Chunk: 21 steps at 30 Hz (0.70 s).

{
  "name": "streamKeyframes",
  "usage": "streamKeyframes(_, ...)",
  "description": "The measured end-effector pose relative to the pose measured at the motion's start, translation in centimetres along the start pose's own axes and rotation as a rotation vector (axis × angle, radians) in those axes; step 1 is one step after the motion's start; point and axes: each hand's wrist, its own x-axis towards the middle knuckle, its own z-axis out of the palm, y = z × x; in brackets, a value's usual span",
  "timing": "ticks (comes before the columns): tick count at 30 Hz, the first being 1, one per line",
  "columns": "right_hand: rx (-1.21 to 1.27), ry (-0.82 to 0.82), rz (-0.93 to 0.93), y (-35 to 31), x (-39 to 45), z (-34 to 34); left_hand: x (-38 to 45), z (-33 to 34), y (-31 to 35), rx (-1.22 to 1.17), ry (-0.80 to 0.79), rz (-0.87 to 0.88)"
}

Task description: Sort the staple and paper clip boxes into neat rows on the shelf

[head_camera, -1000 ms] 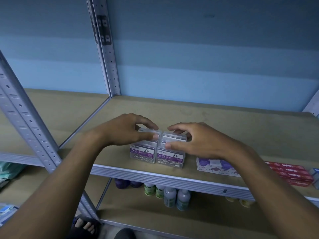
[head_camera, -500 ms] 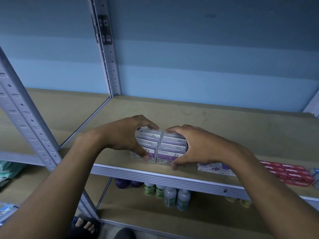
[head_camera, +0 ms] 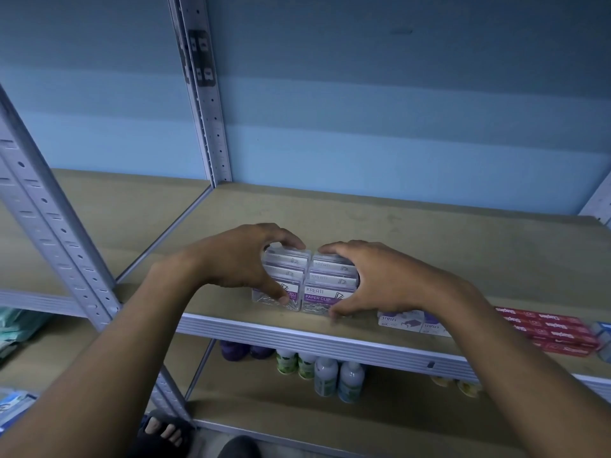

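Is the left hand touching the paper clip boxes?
Touching. The head view shows the left hand wrapped around the paper clip boxes, thumb pressed on the front box.

Paper clip boxes [head_camera: 305, 282]: clear glossy plastic. Shelf board [head_camera: 429, 246]: matt wood-look. Uprights [head_camera: 205, 104]: perforated grey metal.

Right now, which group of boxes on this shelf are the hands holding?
The clear paper clip boxes, cupped between left hand and right hand; white staple boxes and red staple boxes lie untouched rightward.
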Motion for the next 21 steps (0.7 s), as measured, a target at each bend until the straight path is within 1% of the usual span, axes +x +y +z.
streamKeyframes(7, -0.024, -0.020, 0.014, 0.1, -0.5, 0.2, 0.0, 0.2, -0.1, -0.013, -0.010, -0.012)
streamKeyframes(10, 0.030, -0.056, 0.026, 0.3, -1.4, -0.1, -0.2, 0.1, 0.0, -0.006, -0.029, -0.025)
streamKeyframes(12, 0.079, -0.024, 0.039, 0.4, -2.6, -0.9, -0.6, -0.1, 0.4, 0.004, -0.027, -0.032)
streamKeyframes(14, 0.130, 0.056, 0.058, 0.9, -4.1, -2.3, -1.1, -0.1, 0.8, -0.009, 0.004, -0.042)
streamKeyframes(15, 0.169, 0.095, 0.070, 1.4, -4.8, -3.0, -1.4, -0.2, 1.1, -0.008, 0.045, -0.046)
streamKeyframes(17, 0.261, 0.178, 0.111, 2.0, -6.7, -4.9, -1.9, -0.6, 2.0, -0.057, 0.204, -0.066)
streamKeyframes(19, 0.344, 0.281, 0.129, 2.4, -9.3, -7.5, -2.8, -0.9, 3.2, -0.131, 0.436, -0.077)
streamKeyframes(21, 0.383, 0.459, 0.130, 2.2, -12.2, -10.1, -3.8, -0.9, 3.8, -0.290, 0.731, -0.065)
